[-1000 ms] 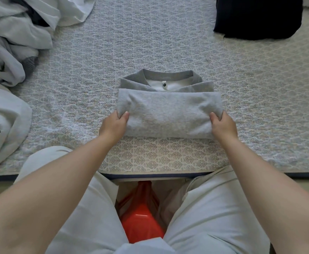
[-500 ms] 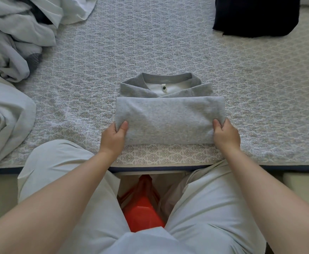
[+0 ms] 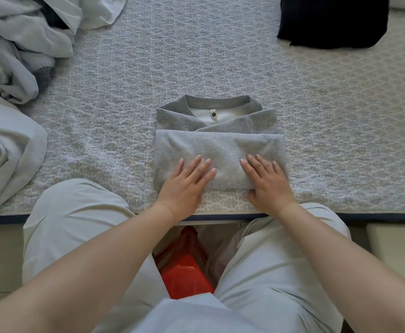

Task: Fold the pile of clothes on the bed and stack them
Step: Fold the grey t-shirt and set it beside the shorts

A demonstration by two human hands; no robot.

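Note:
A folded grey sweatshirt lies near the front edge of the bed, its collar and white label facing away from me. My left hand rests flat on its lower left part with the fingers spread. My right hand lies flat on the lower right part, its thumb tucked at the near edge of the fold. A pile of unfolded pale clothes fills the far left of the bed. A folded dark navy garment sits at the far right.
The bed has a grey patterned quilt with a dark-trimmed front edge. My legs in pale trousers press against that edge, with a red object on the floor between them.
Both hands have let go of the sweatshirt's side edges and moved inward onto its top, now lying flat with straight fingers. The sweatshirt itself stays in place.

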